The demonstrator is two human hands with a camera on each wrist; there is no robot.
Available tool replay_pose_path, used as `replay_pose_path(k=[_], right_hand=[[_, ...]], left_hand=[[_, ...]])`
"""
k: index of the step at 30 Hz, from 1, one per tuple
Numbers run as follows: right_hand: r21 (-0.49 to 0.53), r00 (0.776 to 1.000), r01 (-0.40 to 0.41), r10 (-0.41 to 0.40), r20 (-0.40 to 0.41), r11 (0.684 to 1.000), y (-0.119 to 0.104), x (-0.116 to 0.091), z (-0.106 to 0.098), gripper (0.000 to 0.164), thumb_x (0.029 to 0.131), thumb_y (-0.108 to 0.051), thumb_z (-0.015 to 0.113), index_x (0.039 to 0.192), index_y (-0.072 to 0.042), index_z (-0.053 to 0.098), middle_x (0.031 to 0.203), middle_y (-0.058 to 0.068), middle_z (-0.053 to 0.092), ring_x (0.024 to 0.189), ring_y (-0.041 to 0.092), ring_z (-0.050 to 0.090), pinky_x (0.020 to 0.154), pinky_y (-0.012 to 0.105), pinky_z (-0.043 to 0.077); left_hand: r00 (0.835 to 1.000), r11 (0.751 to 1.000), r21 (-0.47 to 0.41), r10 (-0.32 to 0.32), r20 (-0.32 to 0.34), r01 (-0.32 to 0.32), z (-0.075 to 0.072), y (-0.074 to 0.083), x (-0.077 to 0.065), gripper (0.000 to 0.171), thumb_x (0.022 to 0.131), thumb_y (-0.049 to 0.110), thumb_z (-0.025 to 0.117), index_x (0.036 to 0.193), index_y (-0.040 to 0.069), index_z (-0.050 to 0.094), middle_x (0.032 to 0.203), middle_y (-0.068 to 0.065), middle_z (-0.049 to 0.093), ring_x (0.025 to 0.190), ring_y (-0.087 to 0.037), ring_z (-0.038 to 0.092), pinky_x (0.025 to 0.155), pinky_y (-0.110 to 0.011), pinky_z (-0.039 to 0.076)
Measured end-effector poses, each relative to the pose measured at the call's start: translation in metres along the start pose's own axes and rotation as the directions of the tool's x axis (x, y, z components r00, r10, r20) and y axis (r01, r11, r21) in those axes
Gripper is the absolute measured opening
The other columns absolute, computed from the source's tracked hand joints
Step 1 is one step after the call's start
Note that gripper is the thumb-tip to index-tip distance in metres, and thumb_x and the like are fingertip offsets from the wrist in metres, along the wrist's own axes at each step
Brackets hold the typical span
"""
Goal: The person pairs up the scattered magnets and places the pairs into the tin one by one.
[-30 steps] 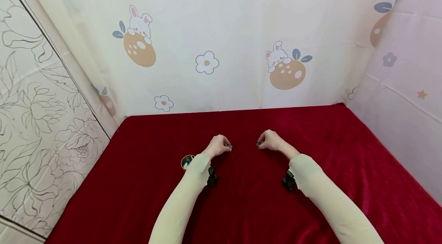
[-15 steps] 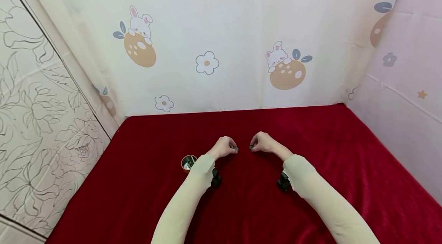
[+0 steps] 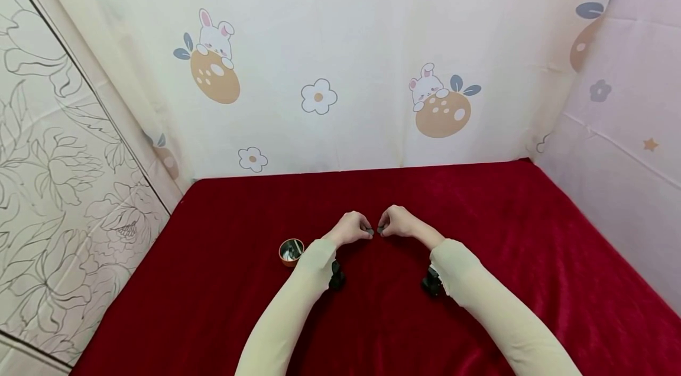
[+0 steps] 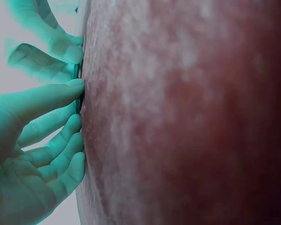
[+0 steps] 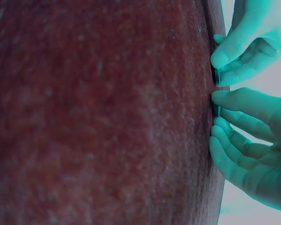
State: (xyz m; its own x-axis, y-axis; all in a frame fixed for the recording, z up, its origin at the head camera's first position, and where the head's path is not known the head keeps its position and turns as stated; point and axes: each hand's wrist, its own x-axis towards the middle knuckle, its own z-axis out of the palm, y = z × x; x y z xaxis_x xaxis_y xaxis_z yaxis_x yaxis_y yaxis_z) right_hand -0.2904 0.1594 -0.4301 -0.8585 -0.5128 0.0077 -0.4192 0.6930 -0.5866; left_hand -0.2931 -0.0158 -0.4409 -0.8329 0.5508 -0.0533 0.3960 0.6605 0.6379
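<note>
Near the middle of the red cloth, my left hand (image 3: 350, 228) pinches a small flat dark-grey piece (image 3: 370, 232) between thumb and fingers. Facing it, my right hand (image 3: 401, 223) pinches a similar dark piece (image 3: 380, 230). Only a narrow gap parts the two pieces in the head view. From the left wrist, the left hand's piece (image 4: 77, 106) shows as a thin dark edge low against the cloth. A thin edge of the right hand's piece (image 5: 219, 111) shows in the right wrist view. Fingers cover most of both, so their exact kind is unclear.
A small copper-coloured bowl (image 3: 289, 263) with a shiny inside stands left of the left forearm; its contents are too small to tell. Red velvety cloth (image 3: 213, 305) covers the table. Patterned curtains (image 3: 362, 39) hang behind and at the sides.
Both hands have moved toward each other, each carrying its piece, and the gap between them has shrunk. The bowl, partly behind the left sleeve before, now shows more fully.
</note>
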Motion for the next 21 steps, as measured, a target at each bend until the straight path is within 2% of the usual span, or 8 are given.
replay_pose_path(k=[6,7,12,13,14,15,21], right_hand=[[0.005,1.000,-0.019,0.019,0.004,1.000,-0.003,-0.001,0.001,0.014,0.069,0.000,0.068,0.082,0.007,0.067,0.068,0.007,0.063,0.056,0.008,0.051,0.054,0.021,0.043],[0.006,1.000,-0.021,0.021,0.005,1.000,-0.003,-0.001,0.001,0.014,0.069,0.000,0.068,0.082,0.007,0.067,0.067,0.007,0.063,0.056,0.008,0.051,0.053,0.021,0.043],[0.000,1.000,-0.019,0.019,0.001,1.000,-0.005,-0.002,0.002,0.014,0.069,0.000,0.068,0.081,0.007,0.066,0.067,0.007,0.063,0.055,0.007,0.050,0.053,0.021,0.043],[0.000,1.000,-0.022,0.022,0.001,1.000,-0.005,-0.002,0.003,0.014,0.069,0.000,0.068,0.081,0.007,0.066,0.067,0.007,0.063,0.056,0.008,0.050,0.053,0.021,0.043],[-0.004,1.000,-0.021,0.021,0.002,1.000,-0.005,-0.002,0.003,0.015,0.069,0.000,0.068,0.082,0.007,0.066,0.068,0.007,0.062,0.056,0.008,0.050,0.054,0.021,0.043],[-0.008,1.000,-0.022,0.022,0.004,1.000,-0.004,-0.001,0.003,0.016,0.069,0.000,0.068,0.082,0.007,0.066,0.068,0.007,0.062,0.057,0.008,0.050,0.054,0.021,0.043],[-0.018,1.000,0.001,-0.001,0.001,1.000,-0.004,-0.002,0.003,0.022,0.069,-0.001,0.069,0.088,0.008,0.065,0.075,0.009,0.063,0.064,0.014,0.055,0.059,0.025,0.046]], left_hand=[[0.999,1.000,-0.001,-0.024,0.024,0.024,0.002,0.002,0.003,0.017,0.078,0.010,0.067,0.093,0.001,0.068,0.085,-0.006,0.066,0.075,-0.013,0.060,0.067,-0.022,0.048],[1.000,1.000,-0.009,0.010,0.016,-0.009,0.007,-0.008,0.009,0.017,0.078,0.016,0.068,0.091,0.004,0.069,0.083,-0.003,0.065,0.072,-0.010,0.059,0.065,-0.020,0.048],[1.000,1.000,-0.003,0.015,0.018,-0.015,0.007,-0.007,0.009,0.017,0.077,0.017,0.069,0.089,0.006,0.069,0.081,-0.002,0.065,0.070,-0.010,0.058,0.063,-0.020,0.047],[1.000,1.000,-0.003,0.020,0.012,-0.020,0.007,-0.007,0.008,0.017,0.077,0.017,0.069,0.090,0.006,0.069,0.081,-0.003,0.065,0.070,-0.010,0.058,0.063,-0.020,0.046],[1.000,1.000,0.008,-0.017,0.021,0.017,0.002,0.004,0.001,0.017,0.077,0.011,0.068,0.092,0.003,0.068,0.084,-0.006,0.065,0.074,-0.013,0.059,0.065,-0.021,0.047],[1.000,1.000,0.017,-0.021,0.014,0.021,0.002,0.006,-0.001,0.019,0.079,0.010,0.067,0.095,0.001,0.067,0.087,-0.008,0.065,0.077,-0.015,0.059,0.067,-0.022,0.047],[1.000,1.000,-0.001,0.016,-0.001,-0.016,-0.005,0.006,-0.013,0.022,0.081,0.009,0.063,0.102,0.001,0.062,0.094,-0.009,0.063,0.085,-0.018,0.059,0.071,-0.023,0.047]])
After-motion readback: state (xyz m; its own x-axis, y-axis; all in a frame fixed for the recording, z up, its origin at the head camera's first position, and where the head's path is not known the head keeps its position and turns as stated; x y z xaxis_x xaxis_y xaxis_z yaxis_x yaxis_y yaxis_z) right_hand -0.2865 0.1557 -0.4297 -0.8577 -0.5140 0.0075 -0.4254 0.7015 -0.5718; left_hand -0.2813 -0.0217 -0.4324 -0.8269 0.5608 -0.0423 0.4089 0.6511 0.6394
